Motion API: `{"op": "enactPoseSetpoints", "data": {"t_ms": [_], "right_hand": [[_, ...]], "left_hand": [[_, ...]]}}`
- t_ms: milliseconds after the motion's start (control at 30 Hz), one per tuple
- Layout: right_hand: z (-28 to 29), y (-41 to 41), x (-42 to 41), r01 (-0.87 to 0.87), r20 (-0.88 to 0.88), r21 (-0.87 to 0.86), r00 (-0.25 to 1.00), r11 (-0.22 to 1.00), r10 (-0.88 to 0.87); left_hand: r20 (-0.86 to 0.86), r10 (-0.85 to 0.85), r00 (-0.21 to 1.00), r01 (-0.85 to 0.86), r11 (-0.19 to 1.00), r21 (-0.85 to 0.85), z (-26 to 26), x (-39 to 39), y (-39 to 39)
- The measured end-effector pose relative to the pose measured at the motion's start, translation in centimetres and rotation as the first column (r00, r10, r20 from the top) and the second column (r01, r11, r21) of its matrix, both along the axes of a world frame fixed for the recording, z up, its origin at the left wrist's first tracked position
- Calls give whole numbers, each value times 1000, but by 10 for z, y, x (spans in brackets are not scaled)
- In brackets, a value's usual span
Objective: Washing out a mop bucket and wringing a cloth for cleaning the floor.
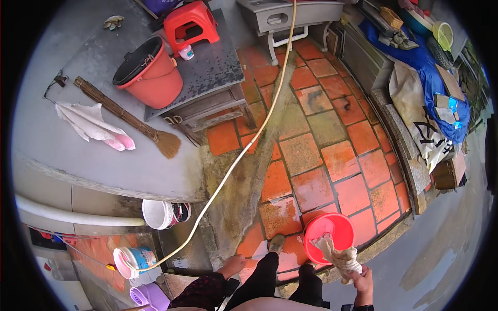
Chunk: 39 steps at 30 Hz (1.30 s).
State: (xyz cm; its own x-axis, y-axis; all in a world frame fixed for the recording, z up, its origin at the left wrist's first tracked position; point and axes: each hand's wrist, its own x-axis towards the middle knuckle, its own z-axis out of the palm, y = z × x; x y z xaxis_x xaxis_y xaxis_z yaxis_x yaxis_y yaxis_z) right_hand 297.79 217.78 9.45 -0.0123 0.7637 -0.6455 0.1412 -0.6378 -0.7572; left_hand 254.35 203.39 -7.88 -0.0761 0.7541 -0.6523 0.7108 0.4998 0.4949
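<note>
My right hand (364, 280) grips a crumpled off-white cloth (342, 259) at its lower end. The cloth hangs across the rim of a red plastic bucket (348, 225), its far end reaching over the bucket's opening. That bucket stands on the tiled floor by my feet, just ahead and to the right. My left hand (233, 266) is held out over the floor with nothing in it, its fingers loosely extended. One shoe (276, 243) shows between my left hand and the bucket.
A pale hose (243, 152) runs from the sink (258, 17) across wet orange tiles (307, 151) into a white-and-blue pail (146, 258). A white bucket (155, 214) and purple mop bucket (153, 295) stand left. A stone ledge (418, 171) borders the right side.
</note>
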Motion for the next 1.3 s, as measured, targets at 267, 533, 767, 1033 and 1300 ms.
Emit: {"op": "enactPoseSetpoints", "data": {"t_ms": [267,533,767,1033,1300], "right_hand": [[84,3,-66,-213,71,8,975,977,212],[58,12,-87,-622,82,-17,780,783,621],[98,12,-134,-778,-21,56,625,625,780],[89,-22,-190,-929,-162,124,327,348,931],[54,-82,-281,-911,159,409,18,-50,987]], "left_hand": [[241,-201,949,141,959,244,85,19,83],[384,-453,804,78,721,688,171,122,118],[454,-160,877,-131,828,545,207,120,65],[724,158,671,-674,535,508,216,95,-29],[808,269,524,-830,376,413,252,34,-141]]}}
